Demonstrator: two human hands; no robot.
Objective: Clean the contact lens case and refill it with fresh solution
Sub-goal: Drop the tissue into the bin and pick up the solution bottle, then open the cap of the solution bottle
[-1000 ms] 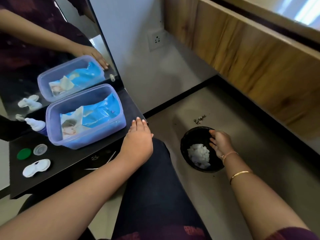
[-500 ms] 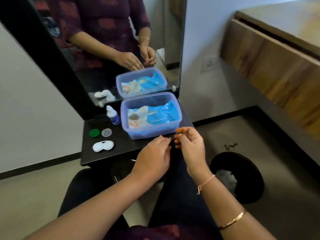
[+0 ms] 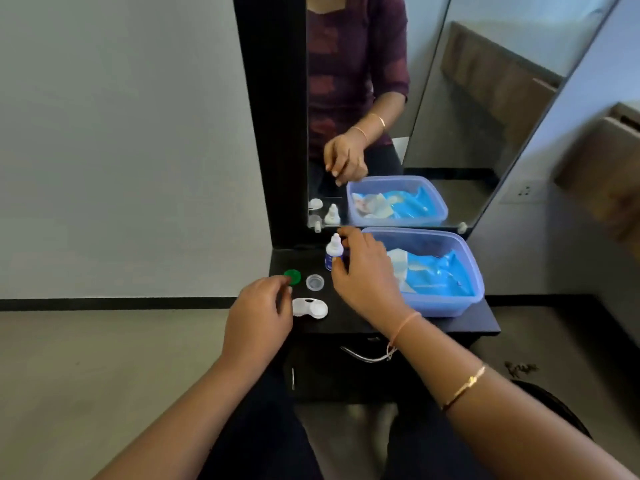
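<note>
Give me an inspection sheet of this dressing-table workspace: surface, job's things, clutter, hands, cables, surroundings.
Surface: small black table top below a mirror; looks dry.
Job's things: white lens case lies open near the front edge; green cap and clear cap lie apart behind it; solution bottle stands upright.
Clutter: blue plastic tub holding blue packets, on the right of the table.
Hands: right hand curled around the bottle, firm grip unclear; left hand beside the case, fingertips near the green cap, holding nothing seen.
Cables: nothing seen.
Surroundings: plain wall, tiled floor, wall socket at right.
</note>
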